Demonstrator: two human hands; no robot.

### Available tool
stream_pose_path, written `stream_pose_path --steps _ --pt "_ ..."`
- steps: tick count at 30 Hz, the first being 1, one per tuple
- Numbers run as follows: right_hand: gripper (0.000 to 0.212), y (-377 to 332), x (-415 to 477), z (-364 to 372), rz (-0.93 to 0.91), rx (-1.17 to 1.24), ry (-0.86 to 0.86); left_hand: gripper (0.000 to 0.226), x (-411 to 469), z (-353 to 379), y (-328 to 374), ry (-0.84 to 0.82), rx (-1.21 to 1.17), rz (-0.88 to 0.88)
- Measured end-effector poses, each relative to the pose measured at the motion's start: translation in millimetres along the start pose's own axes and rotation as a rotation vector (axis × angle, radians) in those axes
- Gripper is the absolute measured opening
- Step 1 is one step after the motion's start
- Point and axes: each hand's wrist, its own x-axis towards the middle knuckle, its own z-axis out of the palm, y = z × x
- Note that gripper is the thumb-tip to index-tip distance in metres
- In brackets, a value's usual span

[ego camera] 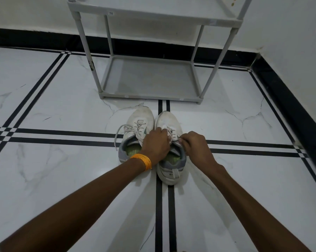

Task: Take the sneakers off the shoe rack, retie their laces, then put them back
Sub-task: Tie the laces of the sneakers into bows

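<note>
Two white sneakers with grey collars and green insoles stand side by side on the floor, toes toward the rack. The left sneaker (141,118) has a loose lace trailing down its left side. Over the right sneaker (167,120), my left hand (156,143) and my right hand (194,144) both pinch its white lace at the top eyelets. The lace runs taut between my fingers. A bundle of orange thread circles my left wrist. The grey shoe rack (149,97) stands just beyond the shoes, its bottom shelf bare.
The floor is white marble tile with black stripe lines (161,206). A white wall with a black skirting (290,99) runs behind the rack and along the right side. An upper rack shelf (153,17) overhangs at the top.
</note>
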Motion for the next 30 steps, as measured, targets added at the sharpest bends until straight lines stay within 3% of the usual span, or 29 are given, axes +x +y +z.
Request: stream_pose_path --steps 6,10,14,18,27,30 --pt "0.027 -3.5 -3.3 2.5 0.021 -0.029 -0.066 0.024 1.2 -3.1 4.1 -0.008 -0.05 -0.094" --pt "0.017 -2.3 -4.8 0.2 -0.013 -0.175 -0.089 0.046 9.5 -14.7 4.6 0.072 -0.056 -0.205" --pt "0.018 -0.4 -12.6 -1.9 -0.061 -0.264 -0.061 0.027 15.2 -23.3 1.3 0.049 0.125 -0.116" --pt "0.024 7.1 -17.8 6.5 -0.073 -0.264 -0.086 0.024 17.7 -23.3 1.0 -0.011 0.208 -0.078" --pt "0.022 10.1 -16.2 11.6 -0.024 -0.251 -0.105 0.023 13.3 -22.4 -0.3 -0.033 0.257 -0.012" --pt "0.02 13.9 -16.0 12.0 0.019 -0.173 -0.126 0.028 5.3 -27.7 -13.7 0.01 0.144 0.051"
